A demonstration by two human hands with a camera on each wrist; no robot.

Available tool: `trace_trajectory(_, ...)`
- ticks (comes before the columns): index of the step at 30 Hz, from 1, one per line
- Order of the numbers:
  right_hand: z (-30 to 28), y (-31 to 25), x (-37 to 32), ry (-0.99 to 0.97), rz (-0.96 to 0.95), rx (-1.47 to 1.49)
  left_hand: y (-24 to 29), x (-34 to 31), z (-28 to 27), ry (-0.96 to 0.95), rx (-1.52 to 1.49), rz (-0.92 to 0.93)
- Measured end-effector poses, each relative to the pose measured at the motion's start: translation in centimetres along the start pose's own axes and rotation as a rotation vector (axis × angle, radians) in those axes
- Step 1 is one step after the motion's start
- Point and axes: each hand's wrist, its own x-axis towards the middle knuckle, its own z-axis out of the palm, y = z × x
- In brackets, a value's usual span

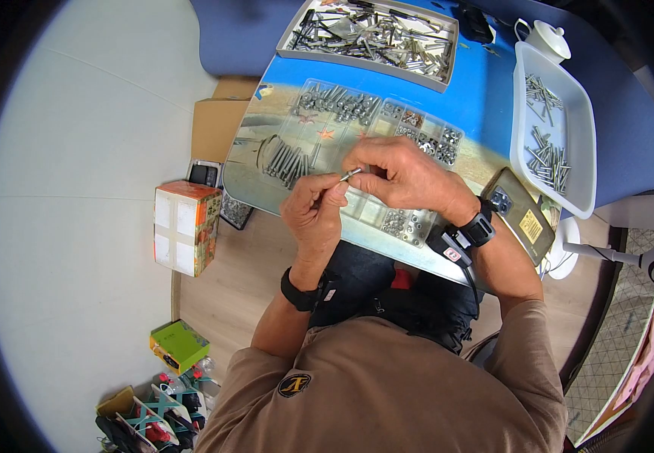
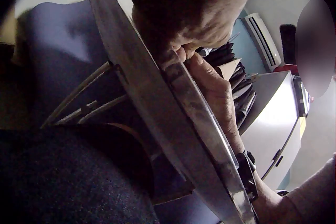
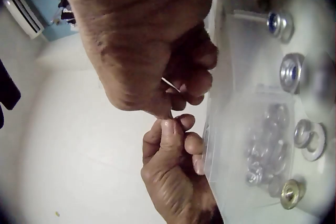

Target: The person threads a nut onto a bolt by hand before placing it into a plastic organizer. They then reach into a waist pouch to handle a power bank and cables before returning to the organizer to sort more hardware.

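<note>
At mid-frame, the left hand and right hand both pinch what looks like a small metal bolt, probably one steadying it while the other handles its end; it is held above clear divided boxes, whose walls presumably keep bolts and nuts apart. The right hand hides part of the boxes. A cardboard tray sits at upper middle, a white tub at upper right, a phone near the right forearm
</note>
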Motion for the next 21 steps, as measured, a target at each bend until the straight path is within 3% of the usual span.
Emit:
trace_trajectory(2, 0.9, 1.6, 0.0, 0.053, -0.157, -0.037, -0.1, 0.0, 0.0, -0.002, 0.001, -0.007)
trace_trajectory(6, 0.3, 0.7, 0.1, -0.032, -0.071, -0.118, -0.3, 0.0, -0.2, -0.019, 0.024, 0.016)
trace_trajectory(8, -0.1, -1.1, 0.0, 0.025, 0.091, 0.041, -0.2, 0.0, -0.2, -0.026, 0.030, 0.015)
trace_trajectory(12, 0.1, -0.6, 0.0, 0.029, 0.054, 0.027, 0.1, 0.1, 0.0, -0.003, 0.007, 0.006)
trace_trajectory(14, 0.7, 0.8, 0.0, 0.049, -0.115, 0.023, 0.1, 0.1, -0.1, -0.010, 0.012, 0.007)
trace_trajectory(17, 0.2, 1.1, -0.1, -0.062, -0.034, -0.112, -0.2, 0.1, -0.2, -0.029, 0.033, 0.018)
trace_trajectory(21, 0.0, -0.7, 0.0, 0.030, 0.001, 0.014, -0.3, 0.0, -0.1, -0.011, 0.019, 0.019)
